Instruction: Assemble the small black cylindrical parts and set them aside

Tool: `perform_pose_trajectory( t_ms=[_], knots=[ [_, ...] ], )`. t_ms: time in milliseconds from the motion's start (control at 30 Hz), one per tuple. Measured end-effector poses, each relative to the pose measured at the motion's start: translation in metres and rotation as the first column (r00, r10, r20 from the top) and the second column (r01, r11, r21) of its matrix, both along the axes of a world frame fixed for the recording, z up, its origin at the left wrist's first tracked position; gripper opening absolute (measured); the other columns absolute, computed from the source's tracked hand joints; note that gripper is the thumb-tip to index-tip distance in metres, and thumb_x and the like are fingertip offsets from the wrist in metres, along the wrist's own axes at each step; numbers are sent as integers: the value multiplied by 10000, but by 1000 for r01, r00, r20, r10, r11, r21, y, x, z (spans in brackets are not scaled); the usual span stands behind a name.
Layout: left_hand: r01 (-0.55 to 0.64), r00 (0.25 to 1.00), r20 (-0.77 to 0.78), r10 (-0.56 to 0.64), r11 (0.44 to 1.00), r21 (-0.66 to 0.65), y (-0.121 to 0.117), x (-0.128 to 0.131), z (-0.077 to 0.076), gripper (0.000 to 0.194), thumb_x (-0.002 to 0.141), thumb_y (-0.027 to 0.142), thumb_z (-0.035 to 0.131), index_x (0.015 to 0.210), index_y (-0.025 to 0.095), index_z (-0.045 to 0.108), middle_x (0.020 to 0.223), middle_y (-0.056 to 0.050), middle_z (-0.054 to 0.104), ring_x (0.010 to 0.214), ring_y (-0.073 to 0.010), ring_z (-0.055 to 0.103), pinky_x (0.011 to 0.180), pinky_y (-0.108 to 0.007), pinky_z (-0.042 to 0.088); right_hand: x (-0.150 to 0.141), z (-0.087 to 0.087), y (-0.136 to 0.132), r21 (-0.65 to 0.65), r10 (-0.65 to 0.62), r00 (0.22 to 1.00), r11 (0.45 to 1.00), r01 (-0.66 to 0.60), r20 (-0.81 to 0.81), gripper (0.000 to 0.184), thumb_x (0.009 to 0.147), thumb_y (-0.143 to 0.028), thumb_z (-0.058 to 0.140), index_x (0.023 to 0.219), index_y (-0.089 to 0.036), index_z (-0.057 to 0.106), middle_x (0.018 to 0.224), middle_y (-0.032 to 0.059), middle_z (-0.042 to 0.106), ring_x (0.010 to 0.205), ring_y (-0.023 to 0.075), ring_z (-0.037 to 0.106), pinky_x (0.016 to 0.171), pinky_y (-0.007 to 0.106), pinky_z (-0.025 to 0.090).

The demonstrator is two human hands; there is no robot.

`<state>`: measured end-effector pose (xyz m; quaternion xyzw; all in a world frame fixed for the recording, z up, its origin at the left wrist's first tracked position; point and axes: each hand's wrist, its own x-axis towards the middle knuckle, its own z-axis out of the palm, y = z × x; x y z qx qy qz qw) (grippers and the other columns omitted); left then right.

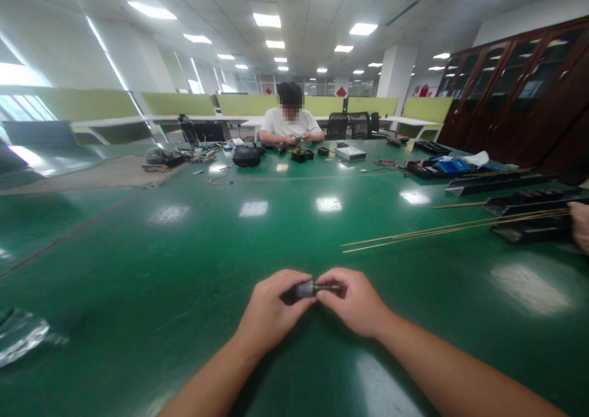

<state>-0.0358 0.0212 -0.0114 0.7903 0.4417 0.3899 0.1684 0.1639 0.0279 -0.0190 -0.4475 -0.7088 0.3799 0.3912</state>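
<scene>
Item: one small metal part [305, 289], grey and cylindrical, with a thin dark shaft; held just above or on the green desk [207, 239], which cannot be told. Left hand [271, 303]: fingers pinching the wide grey body, which lies between the fingertips. Right hand [356, 300]: fingers pinching the shaft, on the other side. Also: thin brass-coloured rods [414, 235], beyond the right fingers and to their right.

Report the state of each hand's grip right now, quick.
Left hand: grip closed on the wide grey end of a small metal part.
Right hand: grip closed on the part's thin end.
</scene>
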Motion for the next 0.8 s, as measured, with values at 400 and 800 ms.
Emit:
perform_pose_trajectory(
  t_ms=[400, 800],
  knots=[
    [13, 1000, -6, -13, 1000, 0, 2, -1, 1, 206, 794, 258, 758, 994, 259, 710, 951, 6, 719, 874, -153, 662, 786, -249, 511, 1, 1, 0, -44, 1, 999, 999, -2, -35, 115, 787, -183, 660, 867, -164, 740, 825, 42, 734, 769, 182, 674, 703, 266, 506],
    [-4, 1000, -5, 4, 1000, 1, 4, -2, 0, 211, 787, 303, 769, 988, 259, 720, 944, 2, 722, 863, -154, 664, 775, -252, 513, 1, -1, 1, -66, -13, 999, 998, 11, -35, 119, 790, -209, 670, 878, -170, 739, 836, 43, 739, 758, 181, 675, 688, 263, 506]
  ],
)
